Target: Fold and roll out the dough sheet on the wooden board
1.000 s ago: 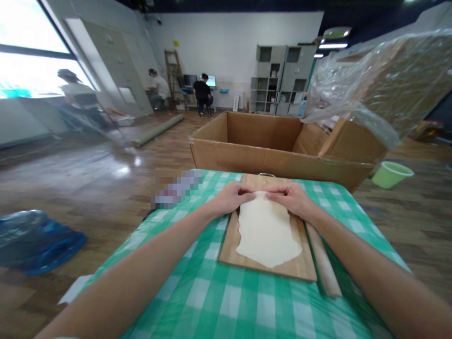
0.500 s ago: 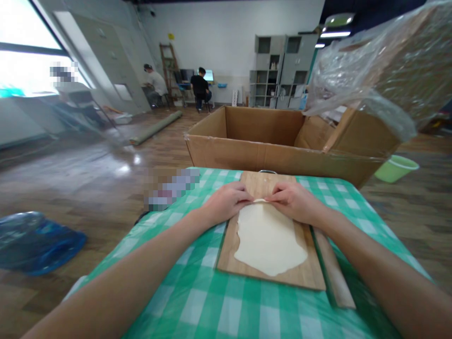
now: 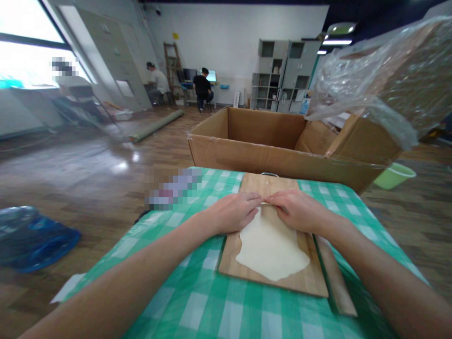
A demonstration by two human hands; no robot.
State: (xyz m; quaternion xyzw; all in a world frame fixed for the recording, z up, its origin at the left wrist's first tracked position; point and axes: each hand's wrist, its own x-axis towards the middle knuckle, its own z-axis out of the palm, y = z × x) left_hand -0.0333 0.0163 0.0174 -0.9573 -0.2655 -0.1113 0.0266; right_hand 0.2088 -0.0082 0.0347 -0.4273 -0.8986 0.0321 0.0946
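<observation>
A pale, thin sheet of dough (image 3: pixel 271 249) with an uneven outline lies on a wooden cutting board (image 3: pixel 254 181). Both hands meet at its far edge, where a narrow lip of dough is folded over. My left hand (image 3: pixel 235 212) has its fingers pressed together on that edge, thumb tucked beneath. From the other side, my right hand (image 3: pixel 300 209) grips the same edge with closed fingers, its tips almost touching the left ones. A wooden rolling pin (image 3: pixel 335 278) rests along the right side of the board, partly under my right forearm.
A green-and-white checked cloth (image 3: pixel 208 301) covers the table. Beyond its far edge stands a large open cardboard box (image 3: pixel 247 150), with plastic wrap (image 3: pixel 353 75) at the right. A green bucket (image 3: pixel 393 176) and a blue plastic bag (image 3: pixel 38 240) are on the floor. Several people sit farther back.
My hands have come closer together along the dough's far edge and slightly nearer to me. Their fingers lie flatter over the edge than in the earlier pinch.
</observation>
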